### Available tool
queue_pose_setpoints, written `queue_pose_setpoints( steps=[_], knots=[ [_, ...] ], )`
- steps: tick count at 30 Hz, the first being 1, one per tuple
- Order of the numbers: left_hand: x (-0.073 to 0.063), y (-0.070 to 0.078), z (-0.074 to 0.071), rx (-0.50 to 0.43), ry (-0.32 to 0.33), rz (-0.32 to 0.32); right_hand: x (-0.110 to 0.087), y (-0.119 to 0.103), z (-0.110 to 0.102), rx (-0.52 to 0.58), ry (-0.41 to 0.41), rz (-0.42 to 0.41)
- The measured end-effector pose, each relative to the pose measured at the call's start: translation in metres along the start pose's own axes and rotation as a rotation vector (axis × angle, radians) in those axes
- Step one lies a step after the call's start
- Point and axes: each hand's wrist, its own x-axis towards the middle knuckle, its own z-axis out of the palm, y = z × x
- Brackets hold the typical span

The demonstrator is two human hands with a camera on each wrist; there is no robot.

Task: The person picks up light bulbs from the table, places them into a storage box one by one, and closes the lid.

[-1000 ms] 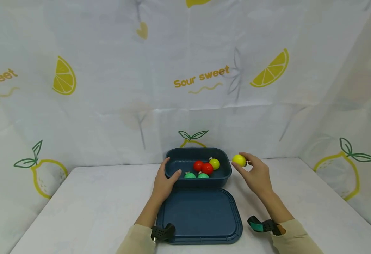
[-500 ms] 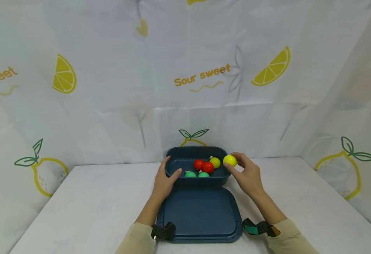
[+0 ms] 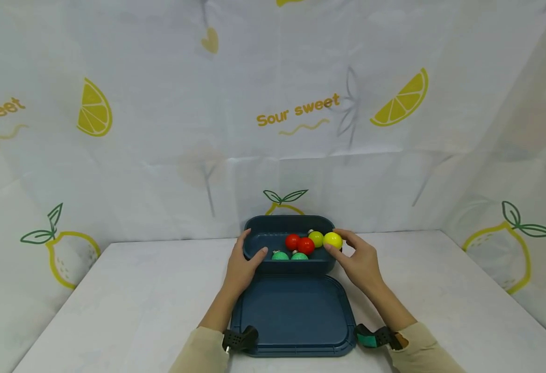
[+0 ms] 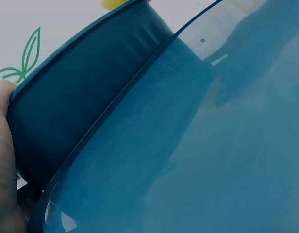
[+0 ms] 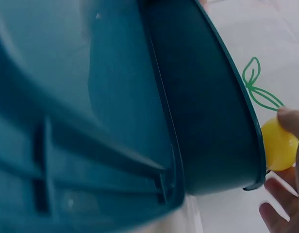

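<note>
A dark blue plastic box (image 3: 290,267) stands near the back of the table with baubles inside. My left hand (image 3: 241,265) grips its left end, thumb over the front rim and fingers along the side. My right hand (image 3: 360,261) pinches a shiny yellow bauble (image 3: 333,240) between thumb and fingers, over the right end of the box. In the right wrist view this yellow bauble (image 5: 279,144) shows right at the rim. Inside lie another yellow bauble (image 3: 317,238), two red baubles (image 3: 306,246) and two green baubles (image 3: 280,255), the green ones partly hidden by the front wall.
A dark blue lid (image 3: 296,316) lies flat in front of the box, close against it. Behind stands a white curtain (image 3: 170,181) with lemon prints, near the back edge of the white table (image 3: 137,295).
My right hand has moved left with the yellow bauble, from beside the box to over its right end. The left hand has stayed on the box.
</note>
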Motion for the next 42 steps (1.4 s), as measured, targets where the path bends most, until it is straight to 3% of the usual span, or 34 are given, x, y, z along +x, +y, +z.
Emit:
queue_pose_setpoints(
  steps=[4, 13, 22, 42],
  knots=[
    [0.000, -0.001, 0.001, 0.000, 0.001, 0.001, -0.004, 0.000, 0.002, -0.046, -0.040, 0.035],
    [-0.001, 0.000, 0.001, 0.001, 0.003, 0.011, -0.007, 0.006, 0.006, -0.069, -0.053, 0.021],
    [0.000, -0.001, 0.002, 0.002, 0.001, 0.011, -0.009, 0.013, 0.013, 0.005, -0.039, 0.082],
    [0.001, -0.001, 0.001, 0.028, 0.011, -0.002, -0.009, 0.015, 0.017, 0.065, -0.031, 0.095]
  ],
)
